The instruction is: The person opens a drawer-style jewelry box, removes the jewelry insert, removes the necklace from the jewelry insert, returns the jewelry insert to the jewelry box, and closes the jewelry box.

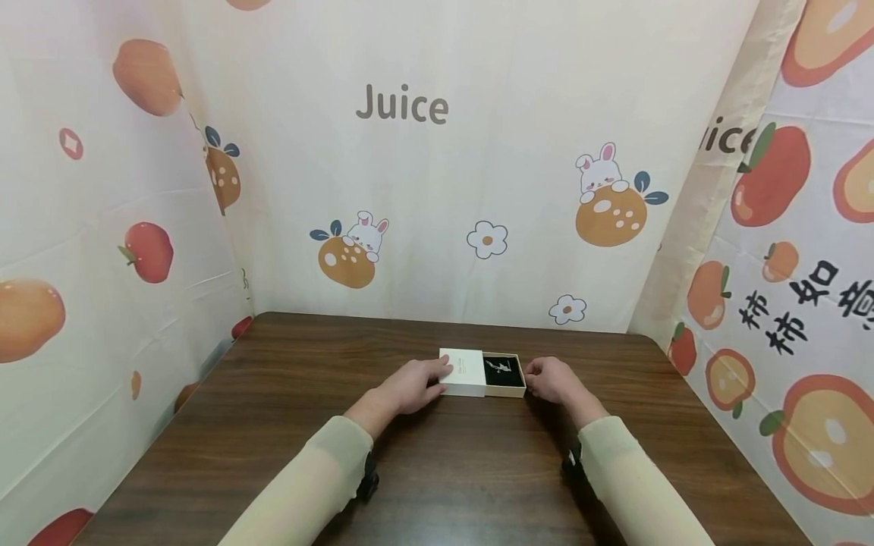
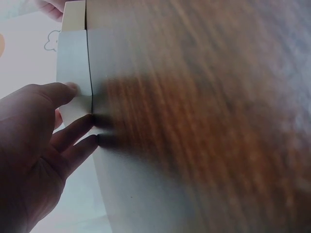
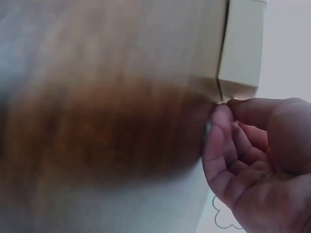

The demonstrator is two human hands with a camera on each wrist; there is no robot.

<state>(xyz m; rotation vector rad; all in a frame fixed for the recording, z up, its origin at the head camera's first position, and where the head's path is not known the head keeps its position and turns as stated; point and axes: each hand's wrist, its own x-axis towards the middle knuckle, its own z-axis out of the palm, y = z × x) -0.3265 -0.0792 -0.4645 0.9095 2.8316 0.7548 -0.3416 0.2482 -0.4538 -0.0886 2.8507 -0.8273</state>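
Observation:
A small white box sleeve [image 1: 467, 371] lies on the table, with its cream tray [image 1: 507, 392] slid partway out to the right. In the tray is a black insert [image 1: 504, 378] bearing a slim silver piece of jewellery [image 1: 498, 366]. My left hand [image 1: 416, 385] grips the sleeve's left end, and the left wrist view has those fingertips along its side. At the tray's right end is my right hand [image 1: 549, 378], its fingers curled. In the right wrist view the thumb and forefinger pinch right at the tray's end [image 3: 238, 89]; what lies between them is hidden.
The brown wooden table [image 1: 444, 470] reaches back to a fruit-printed cloth [image 1: 423, 174] behind and at both sides. A dark wrist device [image 1: 367, 479] sits under the left cuff, another [image 1: 572, 461] under the right.

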